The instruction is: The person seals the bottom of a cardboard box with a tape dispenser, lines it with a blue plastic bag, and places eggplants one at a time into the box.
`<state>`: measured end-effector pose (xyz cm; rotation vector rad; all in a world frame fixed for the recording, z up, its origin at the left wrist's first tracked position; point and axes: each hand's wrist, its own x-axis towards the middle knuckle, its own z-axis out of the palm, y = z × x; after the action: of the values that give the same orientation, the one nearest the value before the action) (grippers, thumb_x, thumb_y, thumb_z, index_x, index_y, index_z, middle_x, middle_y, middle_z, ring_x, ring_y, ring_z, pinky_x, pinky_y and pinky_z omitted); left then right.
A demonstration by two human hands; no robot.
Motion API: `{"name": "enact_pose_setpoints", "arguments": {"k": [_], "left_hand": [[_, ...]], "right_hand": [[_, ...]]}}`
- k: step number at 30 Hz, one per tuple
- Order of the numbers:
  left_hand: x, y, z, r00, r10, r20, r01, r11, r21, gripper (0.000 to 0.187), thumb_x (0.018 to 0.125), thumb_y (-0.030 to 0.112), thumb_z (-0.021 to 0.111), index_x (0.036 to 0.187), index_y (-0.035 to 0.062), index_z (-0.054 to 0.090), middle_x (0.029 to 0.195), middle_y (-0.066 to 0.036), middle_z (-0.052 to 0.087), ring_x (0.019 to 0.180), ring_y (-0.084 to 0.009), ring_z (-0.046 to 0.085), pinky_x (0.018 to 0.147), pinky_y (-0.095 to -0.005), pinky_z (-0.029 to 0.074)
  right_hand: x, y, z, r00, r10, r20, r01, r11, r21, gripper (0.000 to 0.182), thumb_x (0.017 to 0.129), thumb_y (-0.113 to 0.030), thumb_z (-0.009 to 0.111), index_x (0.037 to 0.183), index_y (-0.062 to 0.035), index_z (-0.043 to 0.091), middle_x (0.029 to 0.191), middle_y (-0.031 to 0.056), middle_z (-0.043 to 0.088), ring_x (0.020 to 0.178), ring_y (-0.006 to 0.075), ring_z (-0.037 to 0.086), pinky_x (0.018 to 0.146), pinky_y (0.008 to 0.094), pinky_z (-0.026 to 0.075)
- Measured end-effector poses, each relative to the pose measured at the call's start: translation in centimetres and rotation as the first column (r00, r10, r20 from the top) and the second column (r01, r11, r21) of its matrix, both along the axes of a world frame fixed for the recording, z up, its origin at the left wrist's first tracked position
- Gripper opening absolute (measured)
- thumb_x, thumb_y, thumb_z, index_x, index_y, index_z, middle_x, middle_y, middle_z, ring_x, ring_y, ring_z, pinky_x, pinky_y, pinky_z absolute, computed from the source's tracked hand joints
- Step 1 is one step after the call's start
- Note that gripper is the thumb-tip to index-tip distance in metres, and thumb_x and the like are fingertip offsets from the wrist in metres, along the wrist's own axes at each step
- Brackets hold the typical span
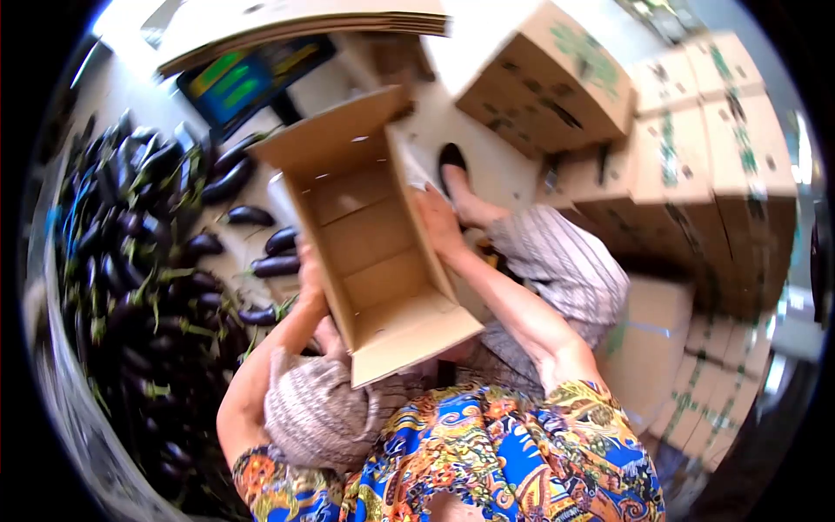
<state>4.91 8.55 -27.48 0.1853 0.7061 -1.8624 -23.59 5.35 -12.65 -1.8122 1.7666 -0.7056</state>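
Note:
An open cardboard box (370, 235) is in front of me, its inside bare and its end flaps spread at the far and near ends. Against its left side is my left hand (313, 280), gripping the wall with the fingers partly hidden. My right hand (437, 224) presses on the right side, thumb and fingers along the outer wall, so both hands hold the box between them. Just left of the box lie loose eggplants (277, 265), beside a large pile of eggplants (139, 252).
Closed, taped cartons (678, 157) are stacked on the right, one large carton (552, 83) tilted on top. Flattened cardboard sheets (304, 30) lie at the top above a scale-like display (252, 78). My foot (465, 187) and knees are close around the box.

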Motion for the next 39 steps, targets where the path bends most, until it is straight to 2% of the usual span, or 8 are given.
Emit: {"name": "enact_pose_setpoints", "arguments": {"k": [2,5,7,12,14,22,30,39], "left_hand": [[1.2,0.1,6.3,0.48,-0.361,0.799,0.387,0.905,0.176,0.064,0.1,0.053,0.042,0.145,0.0084,0.039,0.139,-0.006,0.047,0.126,-0.0229,0.044,0.105,-0.034,0.036],[3.4,1.1,13.6,-0.202,-0.313,0.928,0.576,0.728,0.372,0.072,0.096,0.061,0.041,0.146,0.0095,0.036,0.141,-0.007,0.046,0.126,-0.0239,0.045,0.104,-0.0407,0.037],[5.3,1.0,16.5,-0.353,-0.202,0.913,0.609,0.691,0.389,0.07,0.097,0.06,0.037,0.147,0.0115,0.037,0.143,-0.007,0.046,0.126,-0.0241,0.046,0.105,-0.0402,0.034],[13.5,-1.0,22.9,-0.388,-0.159,0.908,0.664,0.634,0.395,0.047,0.101,0.028,0.049,0.142,0.0061,0.043,0.138,-0.019,0.051,0.117,-0.0269,0.058,0.095,-0.0334,0.047],[15.5,-2.6,24.7,-0.395,-0.258,0.881,0.565,0.688,0.455,0.044,0.101,0.023,0.049,0.141,0.0075,0.045,0.133,-0.017,0.056,0.115,-0.0256,0.058,0.091,-0.0297,0.047],[12.5,-5.9,32.2,-0.533,-0.06,0.844,0.555,0.728,0.403,0.045,0.099,0.033,0.052,0.137,0.0091,0.052,0.123,-0.013,0.062,0.102,-0.0172,0.061,0.085,-0.0252,0.047],[2.7,-3.2,38.3,-0.66,0.118,0.742,0.657,0.571,0.493,0.045,0.099,0.036,0.055,0.134,0.0086,0.054,0.115,-0.009,0.065,0.093,-0.0121,0.062,0.079,-0.0231,0.048],[0.1,-2.1,39.1,-0.667,0.161,0.727,0.669,0.558,0.491,0.046,0.098,0.037,0.058,0.132,0.0069,0.057,0.109,-0.008,0.067,0.09,-0.0099,0.062,0.079,-0.0217,0.048]], "right_hand": [[-0.2,0.0,1.7,0.937,-0.278,-0.213,0.267,0.961,-0.077,0.036,0.09,-0.024,0.057,0.114,0.0031,0.059,0.122,0.0308,0.055,0.116,0.047,0.05,0.102,0.0497,0.04],[-0.6,2.8,8.5,0.944,-0.319,-0.086,0.271,0.897,-0.349,0.026,0.086,-0.01,0.061,0.108,0.0028,0.063,0.12,0.0278,0.056,0.107,0.0427,0.057,0.095,0.0461,0.048],[-1.1,6.0,16.7,0.983,-0.068,0.17,0.128,0.919,-0.374,0.019,0.086,-0.01,0.064,0.101,0.0017,0.066,0.108,0.0256,0.063,0.095,0.0379,0.063,0.085,0.0417,0.053],[-14.8,16.3,28.5,0.639,-0.093,0.763,0.146,0.989,-0.001,0.015,0.093,-0.015,0.063,0.102,-0.0062,0.071,0.093,0.0104,0.071,0.072,0.0141,0.068,0.063,0.0272,0.057],[-22.8,20.4,27.9,0.751,-0.481,0.453,0.423,0.876,0.23,0.021,0.099,-0.02,0.055,0.108,-0.0074,0.068,0.092,0.0074,0.071,0.075,0.0105,0.067,0.069,0.0253,0.056],[-33.3,41.8,-1.7,0.596,-0.757,0.267,0.501,0.61,0.613,0.028,0.084,-0.025,0.071,0.104,-0.0062,0.067,0.081,0.005,0.068,0.064,0.0116,0.062,0.059,0.0275,0.051],[-23.7,42.9,-8.1,0.657,-0.693,-0.296,0.754,0.616,0.23,0.021,0.074,-0.024,0.077,0.086,-0.0093,0.069,0.087,0.0147,0.068,0.085,0.0349,0.065,0.075,0.0468,0.052],[-26.5,44.9,-6.7,0.597,-0.797,-0.095,0.8,0.581,0.15,0.009,0.083,-0.017,0.066,0.085,-0.0081,0.066,0.083,0.0148,0.064,0.081,0.0314,0.065,0.072,0.0407,0.051]]}}
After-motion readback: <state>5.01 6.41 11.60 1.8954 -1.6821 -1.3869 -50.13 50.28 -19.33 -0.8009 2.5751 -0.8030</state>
